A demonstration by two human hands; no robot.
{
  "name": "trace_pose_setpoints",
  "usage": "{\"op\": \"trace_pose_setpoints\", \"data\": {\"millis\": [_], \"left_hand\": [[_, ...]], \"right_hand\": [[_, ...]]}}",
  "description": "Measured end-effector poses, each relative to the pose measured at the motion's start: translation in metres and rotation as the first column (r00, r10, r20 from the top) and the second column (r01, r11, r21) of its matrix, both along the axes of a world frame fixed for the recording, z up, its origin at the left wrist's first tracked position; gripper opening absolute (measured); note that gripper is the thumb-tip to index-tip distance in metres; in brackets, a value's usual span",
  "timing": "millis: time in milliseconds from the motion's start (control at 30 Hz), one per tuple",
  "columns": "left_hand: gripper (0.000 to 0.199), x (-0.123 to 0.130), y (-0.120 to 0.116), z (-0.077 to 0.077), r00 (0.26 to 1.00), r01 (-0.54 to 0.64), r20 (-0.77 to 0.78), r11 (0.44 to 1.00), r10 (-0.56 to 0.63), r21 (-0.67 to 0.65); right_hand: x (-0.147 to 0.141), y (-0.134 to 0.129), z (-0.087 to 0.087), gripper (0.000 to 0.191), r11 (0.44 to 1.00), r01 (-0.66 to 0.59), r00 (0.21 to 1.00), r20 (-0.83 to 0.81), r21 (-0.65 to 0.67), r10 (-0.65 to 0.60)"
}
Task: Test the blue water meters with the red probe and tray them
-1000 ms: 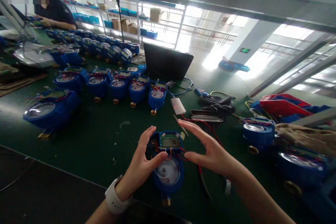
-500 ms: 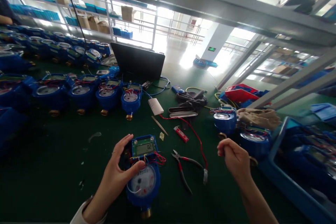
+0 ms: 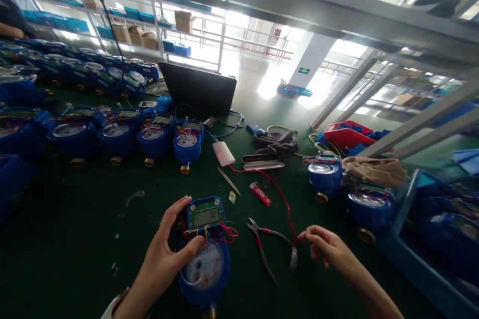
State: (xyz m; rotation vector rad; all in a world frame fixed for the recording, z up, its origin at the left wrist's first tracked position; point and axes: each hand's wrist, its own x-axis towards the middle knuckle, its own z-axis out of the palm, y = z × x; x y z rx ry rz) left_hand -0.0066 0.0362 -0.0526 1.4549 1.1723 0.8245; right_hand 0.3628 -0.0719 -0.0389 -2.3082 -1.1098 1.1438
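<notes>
My left hand (image 3: 170, 246) is wrapped around the upper left side of a blue water meter (image 3: 220, 279), its thumb lying across the front. The meter has a small digital display (image 3: 206, 217), a round dial below it and loose red wires at its right. My right hand (image 3: 327, 246) holds nothing, with its fingers partly bent and the index fingertip close beside the red cable (image 3: 288, 208). Whether it touches the cable I cannot tell. The cable's end (image 3: 294, 259) is wrapped in something pale. Red-and-black pliers (image 3: 258, 239) lie spread between the meter and that end.
A white box (image 3: 223, 153) joins the red cable. A red lighter-like item (image 3: 260, 194) and a thin stick (image 3: 229, 181) lie nearby. Several water meters (image 3: 155, 137) line the left; two more (image 3: 325, 177) stand right, beside a blue bin (image 3: 402, 214). A laptop (image 3: 198, 87) stands behind.
My right hand has moved left and down from beside the right-hand meters to the red cable's end, its fingers loosening. A red light now shows on the white box. My left hand stays on the meter.
</notes>
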Motion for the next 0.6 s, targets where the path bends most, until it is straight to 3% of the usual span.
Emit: {"op": "trace_pose_setpoints", "data": {"millis": [167, 233, 300, 367, 467, 600], "left_hand": [[0.064, 0.0, -0.001, -0.004, 0.999, 0.037, -0.038, 0.997, -0.034, 0.069], [0.067, 0.0, -0.003, -0.004, 0.997, -0.009, -0.077, 0.988, 0.021, 0.157], [0.072, 0.002, -0.007, 0.0, 0.986, -0.081, -0.111, 0.947, 0.12, 0.311], [0.069, 0.005, -0.013, 0.007, 0.967, -0.099, -0.155, 0.86, 0.202, 0.501], [0.049, 0.014, -0.021, 0.021, 0.939, 0.052, -0.281, 0.727, 0.197, 0.685], [0.043, 0.028, -0.025, 0.031, 0.895, 0.279, -0.441, 0.69, 0.064, 0.667]], "right_hand": [[-0.002, 0.003, -0.01, 0.055, 0.999, 0.032, 0.999, -0.007, -0.036, -0.033], [-0.006, 0.004, -0.013, 0.051, 0.999, 0.028, 0.999, -0.027, -0.027, -0.029], [-0.011, 0.005, -0.011, 0.05, 0.993, 0.108, 0.989, -0.113, 0.058, -0.1], [-0.02, 0.007, 0.0, 0.049, 0.945, 0.284, 0.93, -0.288, 0.165, -0.23], [-0.043, 0.018, 0.028, 0.05, 0.856, 0.473, 0.784, -0.545, 0.21, -0.299], [-0.082, 0.044, 0.056, 0.041, 0.859, 0.426, 0.727, -0.673, 0.284, -0.137]]}}
